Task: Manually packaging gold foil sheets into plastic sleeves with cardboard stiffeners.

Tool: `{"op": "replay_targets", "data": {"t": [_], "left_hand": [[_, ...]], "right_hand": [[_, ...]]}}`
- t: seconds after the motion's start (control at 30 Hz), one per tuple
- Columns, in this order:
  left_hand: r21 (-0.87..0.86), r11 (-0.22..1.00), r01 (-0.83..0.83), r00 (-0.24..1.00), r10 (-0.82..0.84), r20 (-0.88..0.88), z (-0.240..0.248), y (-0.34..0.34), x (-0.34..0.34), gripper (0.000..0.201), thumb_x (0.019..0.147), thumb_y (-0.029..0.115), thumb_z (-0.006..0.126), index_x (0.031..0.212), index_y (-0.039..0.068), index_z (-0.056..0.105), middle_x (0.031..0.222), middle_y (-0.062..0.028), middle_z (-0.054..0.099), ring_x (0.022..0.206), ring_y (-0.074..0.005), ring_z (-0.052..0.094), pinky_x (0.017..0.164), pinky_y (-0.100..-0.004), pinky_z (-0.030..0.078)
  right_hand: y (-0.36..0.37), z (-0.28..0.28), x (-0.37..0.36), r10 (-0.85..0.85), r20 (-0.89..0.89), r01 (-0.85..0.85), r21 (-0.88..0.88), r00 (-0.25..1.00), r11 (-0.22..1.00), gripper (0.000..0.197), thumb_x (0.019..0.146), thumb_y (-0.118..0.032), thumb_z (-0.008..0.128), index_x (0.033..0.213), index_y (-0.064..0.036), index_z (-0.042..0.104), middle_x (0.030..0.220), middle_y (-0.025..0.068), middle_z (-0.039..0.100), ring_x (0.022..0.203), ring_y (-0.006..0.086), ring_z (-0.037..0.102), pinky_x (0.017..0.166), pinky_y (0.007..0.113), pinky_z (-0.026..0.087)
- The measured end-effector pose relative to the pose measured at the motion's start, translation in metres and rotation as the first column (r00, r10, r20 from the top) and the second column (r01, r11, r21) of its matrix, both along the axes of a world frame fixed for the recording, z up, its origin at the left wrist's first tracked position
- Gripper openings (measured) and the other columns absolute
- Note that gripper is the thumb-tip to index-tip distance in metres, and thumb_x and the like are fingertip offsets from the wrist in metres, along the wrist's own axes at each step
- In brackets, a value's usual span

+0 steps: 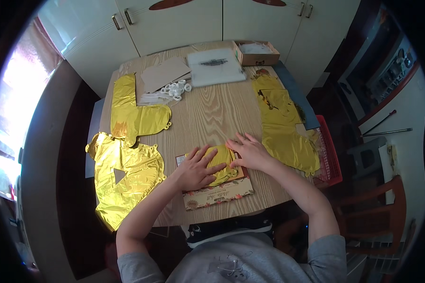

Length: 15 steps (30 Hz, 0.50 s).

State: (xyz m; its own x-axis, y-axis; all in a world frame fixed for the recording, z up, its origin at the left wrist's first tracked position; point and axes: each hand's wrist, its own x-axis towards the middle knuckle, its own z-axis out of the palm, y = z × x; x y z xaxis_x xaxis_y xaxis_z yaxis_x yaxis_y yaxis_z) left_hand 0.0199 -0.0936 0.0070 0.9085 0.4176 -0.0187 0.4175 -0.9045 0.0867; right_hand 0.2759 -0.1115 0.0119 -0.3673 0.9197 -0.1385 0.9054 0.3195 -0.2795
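A folded gold foil balloon (220, 162) lies on a printed cardboard sleeve (218, 195) at the table's near edge. My left hand (197, 169) rests flat on the left part of the foil with its fingers spread. On the foil's right side lies my right hand (250, 153), its fingers stretched out and apart, the thumb near the foil's lower right corner. Neither hand grips anything. To the left is a flat gold balloon with a triangular gap (127, 162), and beyond it an L-shaped gold balloon (141, 119). More flat gold foil balloons (284, 134) are at the right.
Grey-brown cardboard sheets (163, 75), white ribbon rolls (176, 89) and clear straws (153, 97) sit at the back left. A stack of translucent bags (216, 73) and an open box (257, 59) stand at the far edge. A red basket (334, 162) is beside the table, near a wooden chair (397, 207).
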Motion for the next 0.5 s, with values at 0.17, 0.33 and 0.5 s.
{"op": "replay_targets", "data": {"t": [0.17,0.33,0.5], "left_hand": [[-0.046,0.997,-0.060,0.997,0.062,0.038,-0.004,-0.010,-0.021,0.051,0.097,0.043,0.039,0.145,0.026,0.039,0.150,-0.0196,0.032,0.141,-0.0404,0.025,0.114,-0.0575,0.016],[-0.242,0.945,-0.220,0.975,0.223,-0.015,0.043,0.011,-0.015,0.040,0.093,0.032,0.053,0.124,0.008,0.059,0.124,-0.0093,0.062,0.120,-0.0258,0.055,0.111,-0.0573,0.025],[0.000,1.000,0.015,0.965,-0.014,0.263,0.000,0.037,0.006,0.042,0.089,0.025,0.059,0.126,0.006,0.057,0.131,-0.0109,0.057,0.124,-0.0286,0.051,0.110,-0.0464,0.033]], "right_hand": [[0.003,-0.018,0.005,0.028,-0.040,-0.027,0.044,0.999,0.999,0.089,0.073,-0.056,0.071,0.143,-0.0091,0.040,0.142,0.0261,0.042,0.138,0.0379,0.032,0.115,0.045,0.024],[0.005,-0.018,0.009,0.096,-0.083,-0.092,0.052,0.992,0.994,0.087,0.075,-0.055,0.070,0.142,-0.0072,0.041,0.141,0.0222,0.045,0.140,0.0332,0.030,0.116,0.045,0.022],[0.005,-0.016,0.006,0.120,-0.099,-0.118,0.025,0.988,0.993,0.087,0.077,-0.053,0.070,0.143,-0.0081,0.037,0.145,0.0137,0.043,0.141,0.0303,0.029,0.116,0.045,0.022]]}}
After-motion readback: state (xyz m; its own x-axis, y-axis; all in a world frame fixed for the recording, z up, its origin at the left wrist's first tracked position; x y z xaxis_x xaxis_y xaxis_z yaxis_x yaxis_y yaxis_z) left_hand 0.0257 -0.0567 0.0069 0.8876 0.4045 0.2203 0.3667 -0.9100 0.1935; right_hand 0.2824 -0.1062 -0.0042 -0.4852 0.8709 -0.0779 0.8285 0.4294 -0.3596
